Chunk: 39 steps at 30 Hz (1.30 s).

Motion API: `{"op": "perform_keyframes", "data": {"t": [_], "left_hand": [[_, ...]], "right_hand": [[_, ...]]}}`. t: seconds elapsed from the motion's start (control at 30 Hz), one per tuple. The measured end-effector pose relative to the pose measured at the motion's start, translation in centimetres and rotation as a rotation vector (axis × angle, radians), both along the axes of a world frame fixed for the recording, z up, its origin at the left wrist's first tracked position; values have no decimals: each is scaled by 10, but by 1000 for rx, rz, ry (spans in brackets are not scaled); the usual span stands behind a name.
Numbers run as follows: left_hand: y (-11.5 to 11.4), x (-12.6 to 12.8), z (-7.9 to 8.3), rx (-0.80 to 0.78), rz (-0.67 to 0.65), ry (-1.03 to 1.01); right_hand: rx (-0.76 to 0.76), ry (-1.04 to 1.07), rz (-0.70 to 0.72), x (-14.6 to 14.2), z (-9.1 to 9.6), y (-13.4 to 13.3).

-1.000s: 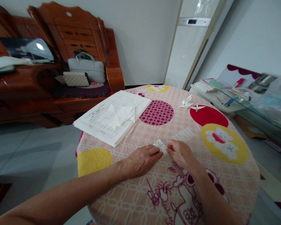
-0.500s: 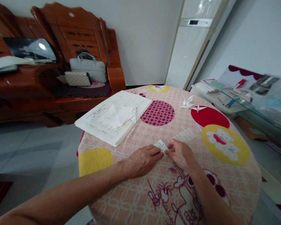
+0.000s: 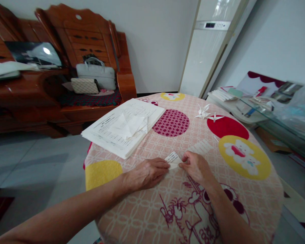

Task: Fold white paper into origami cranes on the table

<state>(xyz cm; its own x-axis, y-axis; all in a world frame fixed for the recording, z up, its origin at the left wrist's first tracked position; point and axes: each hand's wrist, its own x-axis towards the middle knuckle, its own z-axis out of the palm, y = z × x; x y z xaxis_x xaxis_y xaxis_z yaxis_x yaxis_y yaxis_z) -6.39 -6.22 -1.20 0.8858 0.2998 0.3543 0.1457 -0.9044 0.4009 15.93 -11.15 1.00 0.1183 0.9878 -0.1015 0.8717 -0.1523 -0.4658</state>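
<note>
A small folded piece of printed paper (image 3: 173, 159) lies on the tablecloth between my hands, with a plain white strip along its near edge. My right hand (image 3: 196, 166) pinches its right corner between thumb and fingers. On the left corner, my left hand (image 3: 146, 173) presses with its fingers held together, the thumb mostly hidden. Just beyond my right hand is a pale printed paper strip (image 3: 200, 147). Farther back stand white folded paper cranes (image 3: 202, 111), and another small crane (image 3: 215, 117) rests by the red circle.
A stack of printed sheets (image 3: 109, 139) lies at the table's left, topped by a folded white paper (image 3: 128, 127). The round table's patterned cloth (image 3: 139, 210) hangs over its edge. To the right is a cluttered glass shelf (image 3: 274, 118); behind, a wooden bench (image 3: 127, 84) holds bags.
My left hand has slid a little left along the paper, uncovering more print and the white strip. My right hand stays in nearly the same place, still pinching.
</note>
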Motion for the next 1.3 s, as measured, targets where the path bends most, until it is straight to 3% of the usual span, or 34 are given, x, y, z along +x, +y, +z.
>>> {"op": "perform_keyframes", "data": {"t": [0.1,0.2,0.37,0.53,0.67,1.03,1.3], "left_hand": [[4,0,4,-141,142,-63],[8,7,13,-184,310,-15],[15,28,16,-241,353,146],[21,42,14,-425,462,190],[16,44,17,-465,492,144],[14,44,4,-619,414,-154],[24,44,21,-592,127,-104]], "right_hand": [[18,12,12,2,-2,0],[21,15,15,2,-4,0],[37,17,22,2,-4,-1],[29,12,11,2,-4,-2],[48,10,23,3,-4,-2],[82,89,12,3,-2,-4],[271,316,79,2,1,-6]]}}
